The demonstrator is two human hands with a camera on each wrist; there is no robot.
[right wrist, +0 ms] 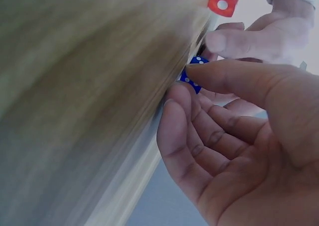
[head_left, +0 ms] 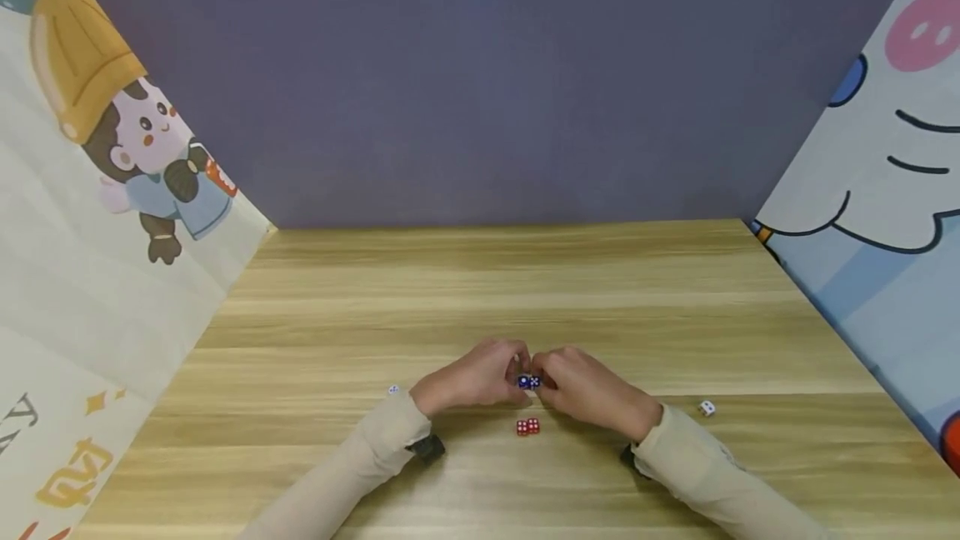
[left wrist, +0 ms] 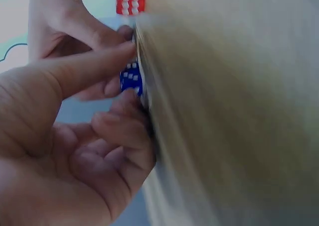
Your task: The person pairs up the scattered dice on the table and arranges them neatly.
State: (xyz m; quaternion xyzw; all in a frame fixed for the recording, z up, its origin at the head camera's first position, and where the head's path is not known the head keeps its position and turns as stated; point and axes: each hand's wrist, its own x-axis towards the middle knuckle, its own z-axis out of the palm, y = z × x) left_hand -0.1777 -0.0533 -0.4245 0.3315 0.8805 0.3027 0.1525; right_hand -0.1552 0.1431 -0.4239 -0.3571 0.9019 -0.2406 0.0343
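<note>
Left hand (head_left: 480, 373) in from 8 o'clock, right hand (head_left: 588, 383) from 4, wrists angled inward, fingertips nearly meeting. Each pinches a die between thumb (6 o'clock side) and bent index finger (12 o'clock side): left blue die (head_left: 523, 382) and right blue die (head_left: 535, 382), side by side, low on the tabletop (head_left: 480, 290). Red dice (head_left: 533, 425) paired at 6 o'clock from the blues; one white die (head_left: 393, 389) at 9, another white die (head_left: 707, 408) near 3.
</note>
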